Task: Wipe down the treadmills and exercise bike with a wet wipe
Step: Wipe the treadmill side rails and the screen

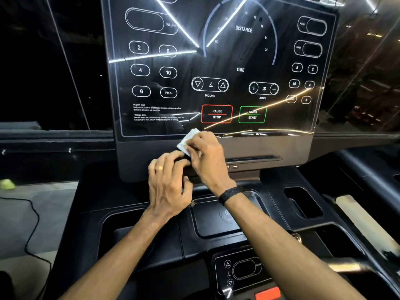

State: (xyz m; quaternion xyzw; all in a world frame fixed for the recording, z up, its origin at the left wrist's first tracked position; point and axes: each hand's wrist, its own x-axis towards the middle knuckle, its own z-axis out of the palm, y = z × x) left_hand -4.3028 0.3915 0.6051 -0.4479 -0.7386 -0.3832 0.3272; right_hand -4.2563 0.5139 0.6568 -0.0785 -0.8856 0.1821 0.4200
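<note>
On the far left, a yellow-green object (pixel 7 184) lies blurred on the pale floor (pixel 54 204), and a thin black cable (pixel 32 215) snakes across that floor toward me.

My left hand (pixel 170 187) comes next, reaching in over the treadmill console (pixel 151 234). A gold ring (pixel 159 168) sits on one finger. The fingers curl down over the lower edge of the display housing, and their tips meet the near corner of the wet wipe (pixel 187 141), pinching it there as far as I can tell.

The wipe is a small folded white piece, lying against the dark strip just beneath the glossy display panel (pixel 216 68), below and a little left of the red PAUSE/STOP button (pixel 216 114). Its far corner touches the bottom edge of the screen.

My right hand (pixel 207 156) lies just right of it, fingers bent over the wipe's right side, so this grip is also closed on the wipe. A black wristband (pixel 229 194) wraps that wrist.

Right of the red button stands the green QUICK START button (pixel 252 114). Nearer me, under my right forearm, a shallow tray (pixel 216 226) is sunk in the console, and near that a small incline control pad (pixel 242 271). Farther right is a deep black cup pocket (pixel 303 202).
</note>
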